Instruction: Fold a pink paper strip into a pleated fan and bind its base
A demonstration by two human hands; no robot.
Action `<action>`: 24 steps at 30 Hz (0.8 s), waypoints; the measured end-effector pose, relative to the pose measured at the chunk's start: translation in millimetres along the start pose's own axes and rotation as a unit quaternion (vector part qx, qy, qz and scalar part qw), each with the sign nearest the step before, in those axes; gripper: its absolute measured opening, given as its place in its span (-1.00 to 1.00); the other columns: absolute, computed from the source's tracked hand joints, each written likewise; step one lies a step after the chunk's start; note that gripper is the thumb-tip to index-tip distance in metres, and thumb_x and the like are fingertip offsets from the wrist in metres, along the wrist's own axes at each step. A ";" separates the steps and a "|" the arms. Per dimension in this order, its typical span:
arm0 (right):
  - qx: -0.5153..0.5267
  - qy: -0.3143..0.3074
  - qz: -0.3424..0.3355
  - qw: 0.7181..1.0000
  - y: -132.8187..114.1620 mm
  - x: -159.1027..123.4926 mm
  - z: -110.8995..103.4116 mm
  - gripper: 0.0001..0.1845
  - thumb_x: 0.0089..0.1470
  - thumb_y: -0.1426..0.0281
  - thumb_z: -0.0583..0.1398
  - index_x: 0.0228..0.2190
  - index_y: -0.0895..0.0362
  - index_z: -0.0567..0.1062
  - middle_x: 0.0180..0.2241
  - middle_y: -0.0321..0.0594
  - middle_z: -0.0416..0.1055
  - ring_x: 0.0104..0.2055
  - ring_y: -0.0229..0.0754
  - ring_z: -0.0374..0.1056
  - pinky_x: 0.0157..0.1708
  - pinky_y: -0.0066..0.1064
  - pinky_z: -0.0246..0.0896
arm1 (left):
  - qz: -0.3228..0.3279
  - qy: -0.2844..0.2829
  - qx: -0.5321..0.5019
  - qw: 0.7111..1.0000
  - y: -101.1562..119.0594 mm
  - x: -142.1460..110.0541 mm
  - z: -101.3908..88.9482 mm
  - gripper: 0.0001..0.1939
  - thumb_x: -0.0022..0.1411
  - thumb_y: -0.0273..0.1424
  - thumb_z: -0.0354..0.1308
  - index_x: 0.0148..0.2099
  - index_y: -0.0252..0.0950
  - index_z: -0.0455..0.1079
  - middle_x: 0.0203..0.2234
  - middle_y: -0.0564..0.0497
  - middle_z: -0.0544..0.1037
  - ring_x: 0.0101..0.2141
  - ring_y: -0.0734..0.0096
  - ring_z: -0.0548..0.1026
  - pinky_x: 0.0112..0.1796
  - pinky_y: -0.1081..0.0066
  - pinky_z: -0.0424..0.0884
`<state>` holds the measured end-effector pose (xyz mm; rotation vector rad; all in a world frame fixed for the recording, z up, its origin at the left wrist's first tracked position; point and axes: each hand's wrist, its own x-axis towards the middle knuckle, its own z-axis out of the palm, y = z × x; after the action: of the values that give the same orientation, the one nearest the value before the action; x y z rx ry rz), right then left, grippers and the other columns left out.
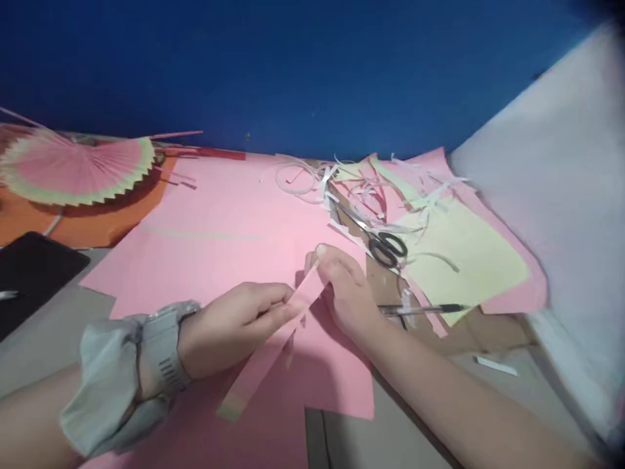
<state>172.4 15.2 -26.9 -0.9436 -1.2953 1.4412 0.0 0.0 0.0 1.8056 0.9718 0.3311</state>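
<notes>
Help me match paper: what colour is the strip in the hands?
The strip is pink with a yellowish-green lower end; best seen in the head view.

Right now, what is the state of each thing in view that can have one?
Pink strip: held aslant
Left hand: holding the strip
Right hand: pinching the strip's upper end
Pleated fan: spread open
Scissors: lying down, blade opening unclear
Pen: lying, partly hidden
Pink sheet: spread beneath hands
Yellowish sheet: lying flat
Paper scraps: loosely heaped
Black slab: lying flat
</notes>
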 end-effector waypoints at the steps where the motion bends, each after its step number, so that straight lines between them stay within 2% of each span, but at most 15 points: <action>1: -0.019 -0.043 0.017 0.999 -1.9 -0.3 0.6 -0.64 0.16 0.23 0.04 -0.59 0.13 0.19 -0.60 -0.42 0.05 -0.56 -0.39 0.02 -0.54 -0.50 -0.02 | 0.002 0.001 -0.011 1.000 0.1 0.7 0.2 -0.63 0.32 -0.23 -0.17 -0.51 -0.30 0.04 -0.60 0.19 0.14 -0.55 0.59 0.12 -0.51 0.52 0.07; 3: -0.050 -0.109 0.040 0.992 -5.4 -0.8 1.7 -0.67 0.16 0.26 0.06 -0.58 0.14 0.24 -0.59 -0.41 0.11 -0.54 -0.38 0.09 -0.52 -0.50 0.01 | 0.006 0.003 -0.029 1.000 0.0 1.8 0.5 -0.64 0.33 -0.23 -0.19 -0.48 -0.29 0.06 -0.57 0.18 0.18 -0.51 0.58 0.15 -0.46 0.53 0.12; 5: -0.079 -0.148 0.046 0.985 -8.5 -1.0 2.8 -0.67 0.16 0.30 0.05 -0.59 0.15 0.26 -0.59 -0.40 0.16 -0.53 -0.38 0.14 -0.49 -0.49 0.05 | 0.015 0.001 -0.040 0.999 -0.7 2.4 0.5 -0.66 0.34 -0.24 -0.20 -0.46 -0.29 0.10 -0.53 0.16 0.23 -0.48 0.56 0.19 -0.41 0.53 0.16; 8: -0.089 -0.156 0.039 0.983 -11.7 -1.8 4.7 -0.62 0.19 0.32 0.01 -0.63 0.16 0.25 -0.62 -0.40 0.18 -0.55 -0.40 0.19 -0.46 -0.49 0.08 | 0.025 -0.004 -0.045 0.999 -1.5 2.5 0.1 -0.68 0.34 -0.28 -0.21 -0.41 -0.29 0.17 -0.48 0.14 0.31 -0.42 0.53 0.26 -0.33 0.52 0.20; 12: -0.042 -0.177 0.072 0.981 -12.1 -4.5 7.4 -0.61 0.21 0.28 -0.02 -0.62 0.14 0.22 -0.71 -0.44 0.18 -0.62 -0.37 0.29 -0.52 -0.49 0.09 | 0.049 -0.006 -0.060 0.997 0.2 2.0 0.1 -0.70 0.35 -0.33 -0.21 -0.36 -0.30 0.25 -0.41 0.12 0.40 -0.33 0.52 0.33 -0.21 0.51 0.19; 15: -0.048 -0.152 0.057 0.986 -10.4 -5.5 7.5 -0.64 0.19 0.25 0.00 -0.59 0.13 0.24 -0.70 -0.45 0.15 -0.65 -0.37 0.24 -0.58 -0.49 0.05 | 0.049 -0.014 -0.073 0.996 1.9 1.3 1.0 -0.61 0.36 -0.33 -0.25 -0.44 -0.29 0.26 -0.48 0.15 0.42 -0.36 0.54 0.33 -0.20 0.53 0.18; 17: -0.071 -0.091 0.024 0.993 -9.3 -4.6 6.3 -0.65 0.16 0.25 0.03 -0.60 0.12 0.22 -0.67 -0.45 0.10 -0.64 -0.38 0.15 -0.58 -0.49 0.03 | 0.014 -0.008 -0.066 0.998 1.9 0.6 1.8 -0.62 0.35 -0.28 -0.22 -0.48 -0.29 0.21 -0.56 0.17 0.36 -0.45 0.55 0.29 -0.33 0.54 0.19; 20: -0.080 -0.009 -0.002 0.997 -8.6 -2.6 4.1 -0.64 0.15 0.27 0.05 -0.62 0.11 0.16 -0.63 -0.44 0.02 -0.60 -0.39 0.02 -0.54 -0.48 0.00 | -0.033 0.015 -0.027 0.999 0.2 0.4 2.8 -0.65 0.29 -0.23 -0.10 -0.50 -0.28 0.09 -0.62 0.20 0.18 -0.56 0.57 0.14 -0.51 0.52 0.08; 22: -0.076 -0.027 0.010 0.997 -8.5 -2.4 3.4 -0.64 0.16 0.26 0.03 -0.62 0.11 0.16 -0.61 -0.43 0.02 -0.58 -0.38 0.00 -0.53 -0.48 -0.01 | -0.034 0.018 -0.008 0.999 -1.3 1.0 3.1 -0.63 0.29 -0.20 -0.12 -0.51 -0.28 0.05 -0.62 0.19 0.13 -0.56 0.57 0.12 -0.51 0.52 0.07; 24: -0.086 -0.083 0.023 0.993 -8.4 -3.2 3.5 -0.64 0.17 0.25 0.00 -0.61 0.12 0.18 -0.61 -0.42 0.03 -0.57 -0.37 0.00 -0.52 -0.47 -0.03 | -0.023 0.019 -0.009 1.000 -2.4 1.8 3.1 -0.62 0.31 -0.18 -0.18 -0.50 -0.28 0.06 -0.60 0.18 0.16 -0.53 0.56 0.15 -0.48 0.52 0.10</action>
<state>171.1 11.1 -18.2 -0.9881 -1.5488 1.4862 1.9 -0.3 -3.8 1.7629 1.0323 0.3451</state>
